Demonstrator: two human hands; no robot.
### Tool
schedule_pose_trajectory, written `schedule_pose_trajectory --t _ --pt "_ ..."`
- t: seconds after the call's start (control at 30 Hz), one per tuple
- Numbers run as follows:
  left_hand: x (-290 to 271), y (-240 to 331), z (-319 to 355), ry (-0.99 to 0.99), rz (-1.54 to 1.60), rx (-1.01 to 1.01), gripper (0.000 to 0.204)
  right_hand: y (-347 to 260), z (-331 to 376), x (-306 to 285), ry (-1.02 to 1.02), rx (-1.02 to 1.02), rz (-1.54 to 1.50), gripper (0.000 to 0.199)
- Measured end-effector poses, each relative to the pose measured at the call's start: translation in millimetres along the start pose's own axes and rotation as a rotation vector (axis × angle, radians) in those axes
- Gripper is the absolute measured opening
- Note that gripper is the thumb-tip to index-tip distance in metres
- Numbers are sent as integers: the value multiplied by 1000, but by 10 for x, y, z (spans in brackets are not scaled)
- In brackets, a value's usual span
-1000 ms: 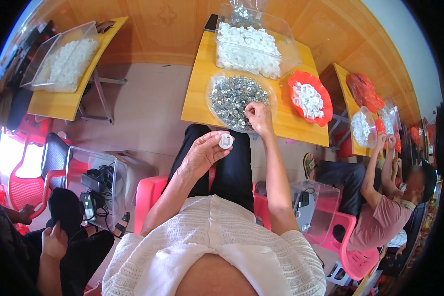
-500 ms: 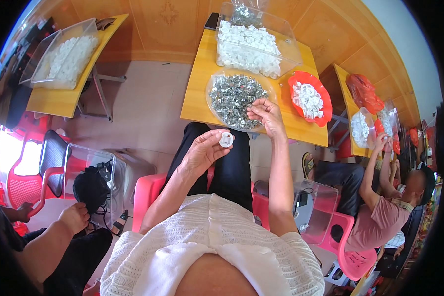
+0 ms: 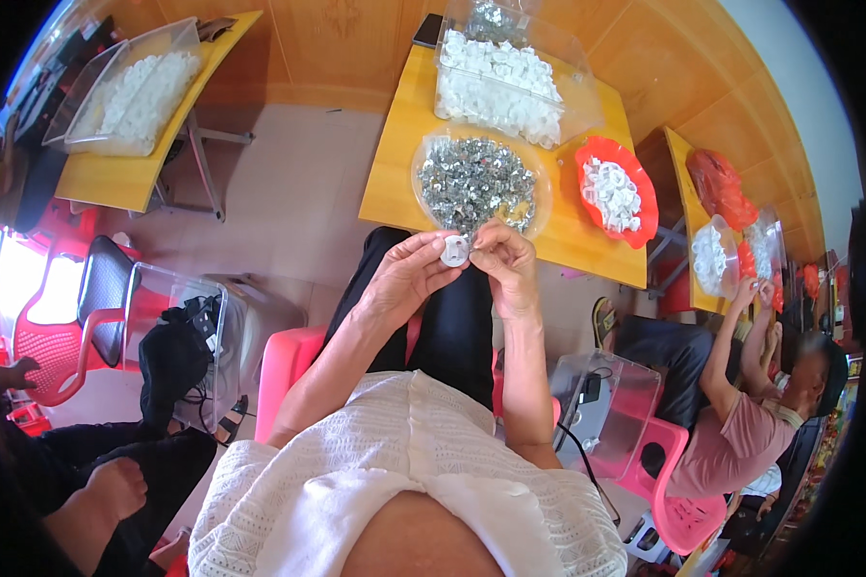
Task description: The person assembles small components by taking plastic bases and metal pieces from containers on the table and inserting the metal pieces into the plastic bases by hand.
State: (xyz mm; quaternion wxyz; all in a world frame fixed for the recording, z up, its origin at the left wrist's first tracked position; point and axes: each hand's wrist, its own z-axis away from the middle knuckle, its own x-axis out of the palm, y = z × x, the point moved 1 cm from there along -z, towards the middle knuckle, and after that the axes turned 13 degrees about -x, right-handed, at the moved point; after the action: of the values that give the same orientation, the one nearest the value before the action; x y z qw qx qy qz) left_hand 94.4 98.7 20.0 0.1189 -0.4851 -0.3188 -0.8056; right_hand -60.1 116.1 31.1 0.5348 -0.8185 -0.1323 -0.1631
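Note:
Between thumb and fingers, my left hand (image 3: 410, 276) pinches a small round white plastic part (image 3: 455, 251) with slots in its face. Right beside it, the closed fingertips of my right hand (image 3: 505, 265) meet the part's edge; whatever lies in that pinch is too small and covered to name. Both hands are above my lap at the table's front edge. Just beyond them is a round clear tray (image 3: 543, 205) heaped with small shiny metal pieces (image 3: 476, 183). To its right, a red scalloped bowl (image 3: 648, 197) holds white plastic parts (image 3: 611, 195).
A clear bin (image 3: 582, 96) of white parts stands at the back of the yellow table (image 3: 392, 159). Another yellow table (image 3: 106, 189) with a similar bin is at left. A person (image 3: 741, 433) works at the right; another person's hand (image 3: 115, 490) is at lower left.
My right hand has come from the metal pieces down and left to the white part. My left hand has risen slightly to the right. The neighbour's arm at left has drawn back.

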Motion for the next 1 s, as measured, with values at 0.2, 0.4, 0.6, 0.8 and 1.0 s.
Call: schedule_pose_trajectory --t 0.2,0.4,0.6,0.8,1.0 --pt "-11 -40 0 -4 27 -1 20 -9 106 48 -15 7 46 14" --pt "-5 -49 7 28 5 17 20 -38 84 36 -88 -128 357 13" --pt "-30 -40 6 22 16 30 21 -157 76 146 -139 -276 712 14" --pt "-40 -53 0 -5 39 11 21 -193 107 219 -75 -247 676 14" --pt "4 -51 27 -7 -11 18 20 -255 104 252 -145 -342 819 14"
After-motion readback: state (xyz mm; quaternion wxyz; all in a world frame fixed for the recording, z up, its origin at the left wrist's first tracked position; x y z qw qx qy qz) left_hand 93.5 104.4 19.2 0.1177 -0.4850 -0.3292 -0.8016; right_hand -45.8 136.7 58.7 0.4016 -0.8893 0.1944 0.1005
